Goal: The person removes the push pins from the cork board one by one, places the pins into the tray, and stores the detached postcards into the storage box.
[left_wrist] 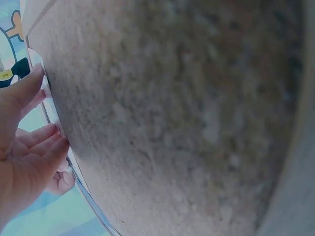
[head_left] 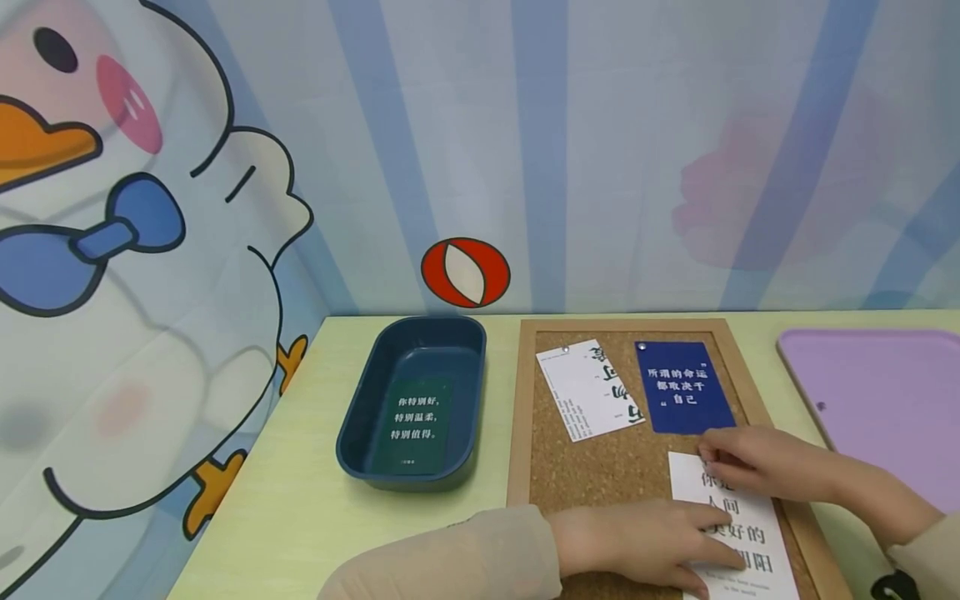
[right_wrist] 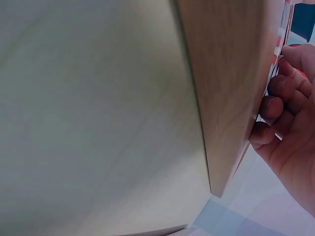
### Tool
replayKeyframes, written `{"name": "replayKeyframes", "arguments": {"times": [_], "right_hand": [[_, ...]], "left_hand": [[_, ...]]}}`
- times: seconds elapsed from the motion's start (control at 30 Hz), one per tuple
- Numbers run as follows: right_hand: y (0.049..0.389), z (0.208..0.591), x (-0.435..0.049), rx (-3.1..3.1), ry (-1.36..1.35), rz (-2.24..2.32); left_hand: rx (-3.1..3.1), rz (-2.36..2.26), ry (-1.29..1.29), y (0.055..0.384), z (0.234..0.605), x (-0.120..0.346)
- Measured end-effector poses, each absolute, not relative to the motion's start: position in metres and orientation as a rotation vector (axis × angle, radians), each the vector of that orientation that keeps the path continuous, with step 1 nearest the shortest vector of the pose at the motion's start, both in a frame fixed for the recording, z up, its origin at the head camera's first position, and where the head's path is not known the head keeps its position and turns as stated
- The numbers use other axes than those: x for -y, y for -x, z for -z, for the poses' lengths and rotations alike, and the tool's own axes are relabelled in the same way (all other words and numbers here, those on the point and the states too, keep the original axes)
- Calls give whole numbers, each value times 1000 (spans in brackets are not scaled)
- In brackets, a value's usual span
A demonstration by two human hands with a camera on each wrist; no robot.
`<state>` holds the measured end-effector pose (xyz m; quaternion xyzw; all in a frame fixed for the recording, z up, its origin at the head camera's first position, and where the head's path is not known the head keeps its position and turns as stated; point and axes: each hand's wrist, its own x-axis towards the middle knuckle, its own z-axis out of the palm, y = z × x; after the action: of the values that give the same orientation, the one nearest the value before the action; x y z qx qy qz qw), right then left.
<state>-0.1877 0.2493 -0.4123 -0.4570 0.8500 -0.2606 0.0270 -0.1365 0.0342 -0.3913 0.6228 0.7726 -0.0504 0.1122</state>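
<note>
A white card [head_left: 738, 546] with printed Chinese characters lies on the corkboard [head_left: 592, 471] at its lower right. My left hand [head_left: 648, 542] rests on this card with straight, spread fingers, pressing its left and middle part. At the card's top edge is my right hand [head_left: 765, 462], fingers curled. Its thumb and fingertip pinch a small pale push pin [left_wrist: 68, 168] against the board, mostly hidden by the fingers. Above, a tilted white card [head_left: 588, 392] and a dark blue card [head_left: 684, 387] are each fixed by a pin near the top edge.
Left of the corkboard stands a dark blue tray [head_left: 411, 333] holding a green card [head_left: 412, 425]. A purple tray [head_left: 877, 375] lies to the right. The board's wooden frame [head_left: 521, 417] forms a raised edge, and a patterned curtain [head_left: 465, 125] hangs behind the table.
</note>
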Motion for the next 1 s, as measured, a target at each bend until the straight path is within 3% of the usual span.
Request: {"name": "replayKeyframes", "arguments": {"times": [1.0], "right_hand": [[198,404,-274,-2430,1263,1131]], "left_hand": [[-2275,136,-1799,136,391,-34]]}}
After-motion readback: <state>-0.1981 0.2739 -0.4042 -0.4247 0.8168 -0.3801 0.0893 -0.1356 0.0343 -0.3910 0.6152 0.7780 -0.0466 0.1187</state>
